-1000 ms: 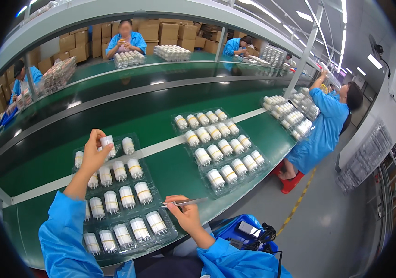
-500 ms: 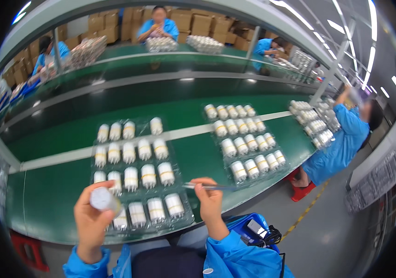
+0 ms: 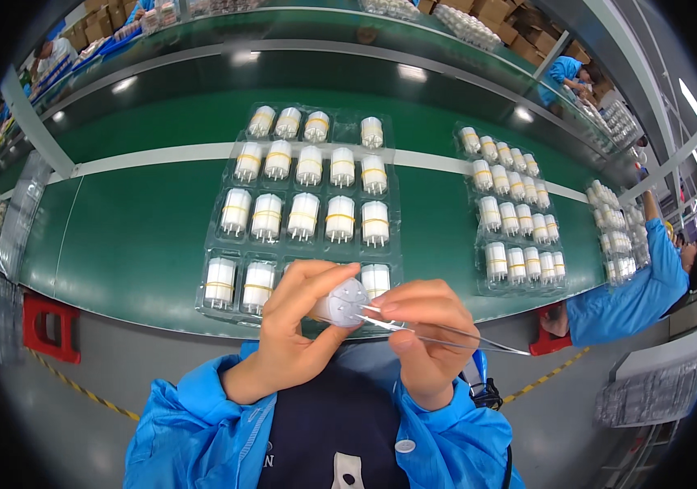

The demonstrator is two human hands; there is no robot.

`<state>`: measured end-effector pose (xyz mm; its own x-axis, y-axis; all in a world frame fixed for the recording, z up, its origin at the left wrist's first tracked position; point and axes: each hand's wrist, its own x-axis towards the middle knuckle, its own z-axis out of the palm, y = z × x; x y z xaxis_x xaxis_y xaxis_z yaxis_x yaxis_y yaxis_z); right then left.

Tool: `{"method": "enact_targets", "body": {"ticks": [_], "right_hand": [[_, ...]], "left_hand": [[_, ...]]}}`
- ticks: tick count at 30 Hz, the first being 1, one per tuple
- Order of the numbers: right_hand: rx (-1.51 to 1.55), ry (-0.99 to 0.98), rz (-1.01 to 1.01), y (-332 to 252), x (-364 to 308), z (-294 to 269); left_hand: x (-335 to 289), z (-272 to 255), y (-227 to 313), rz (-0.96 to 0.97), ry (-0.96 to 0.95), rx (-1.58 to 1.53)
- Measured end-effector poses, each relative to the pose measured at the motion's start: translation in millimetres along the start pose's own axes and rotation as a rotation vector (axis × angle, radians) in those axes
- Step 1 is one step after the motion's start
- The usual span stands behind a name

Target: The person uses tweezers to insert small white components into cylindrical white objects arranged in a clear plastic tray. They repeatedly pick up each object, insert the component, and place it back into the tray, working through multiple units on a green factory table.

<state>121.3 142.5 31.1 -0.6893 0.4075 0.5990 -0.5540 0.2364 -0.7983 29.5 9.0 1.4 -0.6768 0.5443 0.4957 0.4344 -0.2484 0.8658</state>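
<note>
My left hand (image 3: 295, 334) grips a white cylindrical part (image 3: 347, 303) between fingers and thumb. Its round end, with small pins or holes, faces up and to the right. In my right hand (image 3: 430, 334) is a pair of metal tweezers (image 3: 472, 334), whose tips meet the end of the part; whether they pinch anything there is too small to tell. Just beyond my hands lies a clear plastic tray (image 3: 344, 130) with rows of white cylinders (image 3: 304, 213), each with a yellow band and pins at one end. My hands cover some of the tray's front row.
A second tray of like cylinders (image 3: 516, 216) lies to the right on the green table (image 3: 128, 236), with more trays beyond. A person in blue (image 3: 629, 297) sits at the right. One red stool (image 3: 53, 328) stands at the left, and a metal rail crosses behind.
My hands have come together in front of my body, bringing the tweezers' tips to the part's end. The view has tilted down and shifted.
</note>
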Motion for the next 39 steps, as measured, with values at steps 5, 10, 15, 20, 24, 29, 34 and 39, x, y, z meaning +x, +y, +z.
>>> {"method": "enact_targets", "body": {"ticks": [5, 10, 15, 20, 24, 29, 34, 39], "right_hand": [[-0.116, -0.085, -0.012, 0, 9, 5], [-0.094, -0.07, -0.003, 5, 8, 6], [-0.091, -0.078, 0.038, 5, 8, 7], [-0.035, -0.059, 0.022, 13, 6, 5], [-0.01, -0.073, -0.003, 17, 7, 3], [-0.026, -0.081, 0.008, 17, 8, 2], [-0.145, -0.106, 0.0, 16, 8, 3], [-0.252, -0.18, 0.009, 13, 14, 3]], "left_hand": [[3, -3, -1, 0.07, 0.02, 0.067], [5, -4, -3, 0.123, 0.036, 0.112], [5, -4, -5, 0.135, 0.05, 0.13], [5, -4, -7, 0.133, 0.046, 0.13], [5, -4, -5, 0.106, 0.033, 0.116], [5, -4, -6, 0.078, 0.008, 0.1], [4, -5, -9, 0.104, -0.019, 0.157], [6, -8, -13, 0.162, -0.051, 0.247]]}}
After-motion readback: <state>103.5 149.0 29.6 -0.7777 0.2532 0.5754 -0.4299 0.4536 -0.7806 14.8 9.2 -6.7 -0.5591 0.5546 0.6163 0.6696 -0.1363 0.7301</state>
